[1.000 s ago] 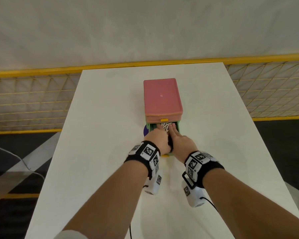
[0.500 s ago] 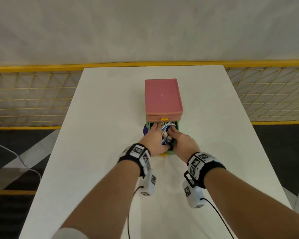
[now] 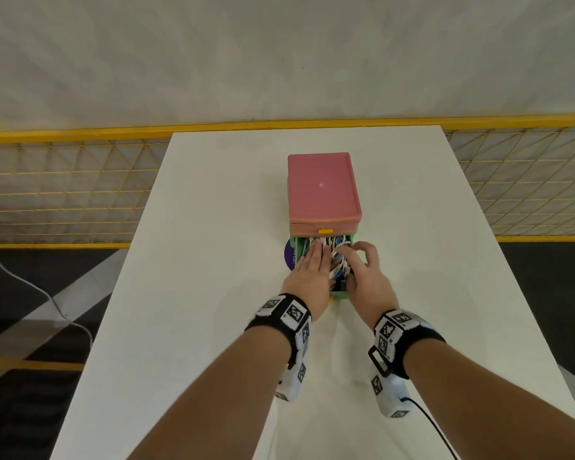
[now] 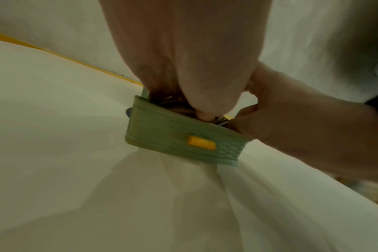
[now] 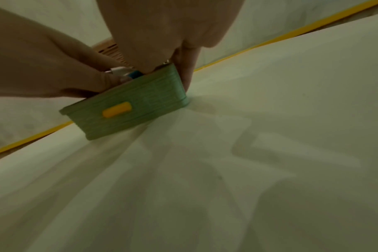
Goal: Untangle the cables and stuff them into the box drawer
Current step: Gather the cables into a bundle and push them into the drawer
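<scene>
Evidently the stuffing step is underway — the left hand presses flat-fingered on the cables heaped in the open green drawer, the right hand curls over them — next, tucking strays below the rim.

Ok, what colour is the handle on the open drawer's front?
Yellow: the handle on the green drawer, clearest in the left wrist view.

Even, soft light is filling the head view, which is bowing straight lines at its edges. Both wrist views are looking dim, greenish and blurred, with overlapping faint shadows fanning across the table.
</scene>
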